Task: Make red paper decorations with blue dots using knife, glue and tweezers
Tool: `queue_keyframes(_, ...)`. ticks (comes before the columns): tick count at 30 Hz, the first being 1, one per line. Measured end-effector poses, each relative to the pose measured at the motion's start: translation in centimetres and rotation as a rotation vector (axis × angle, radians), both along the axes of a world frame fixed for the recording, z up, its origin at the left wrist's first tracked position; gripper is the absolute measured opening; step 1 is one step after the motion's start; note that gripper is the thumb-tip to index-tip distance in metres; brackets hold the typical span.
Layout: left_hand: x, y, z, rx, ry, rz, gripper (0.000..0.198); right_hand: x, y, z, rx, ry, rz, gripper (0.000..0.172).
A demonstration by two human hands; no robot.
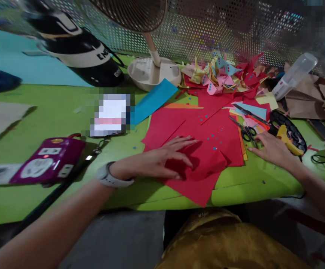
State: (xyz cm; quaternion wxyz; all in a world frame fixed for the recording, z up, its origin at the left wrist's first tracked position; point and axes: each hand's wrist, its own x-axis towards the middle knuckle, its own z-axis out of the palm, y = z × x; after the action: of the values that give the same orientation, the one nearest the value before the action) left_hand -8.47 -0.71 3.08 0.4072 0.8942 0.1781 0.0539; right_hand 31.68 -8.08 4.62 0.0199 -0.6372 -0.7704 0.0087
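My left hand, with a white watch band at its wrist, rests over red paper sheets, fingers spread. Under it, one sheet's near corner overhangs the table's front edge. My right hand is at the handles of dark-handled scissors, finger and thumb apart on either side. Whether it touches them is hard to tell. The scissors lie just past the red stack's right edge, on the green table. Small blue paper bits dot the red paper.
Behind are a heap of cut paper scraps, a fan base and a dark bottle. A blue strip and a blurred phone lie left, near a purple power box. Right lie a yellow-handled tool and a clear bottle.
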Motion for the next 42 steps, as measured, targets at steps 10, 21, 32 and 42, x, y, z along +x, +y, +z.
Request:
queue_keyframes(10, -0.9, 0.9, 1.3, -0.329, -0.192, 0.27, 0.012, -0.4, 0.7, -0.3, -0.04, 0.488, -0.227, 0.019)
queue_keyframes(21, 0.8, 0.7, 1.6, -0.424, -0.465, 0.799, 0.023, -4.5, 1.6, 2.4, -0.211, 1.438, -0.209, 0.022)
queue_keyframes(32, 5.3, -3.8, 1.3, 0.236, -0.225, 0.552, 0.021, -6.2, 2.4, 1.0, -0.256, 1.357, 0.073, 0.034)
queue_keyframes(42, 3.3, -1.9, 4.3, -0.636, -1.03, 0.957, 0.023, -7.8, 2.6, 0.7, -0.05, 1.34, 0.15, 0.034)
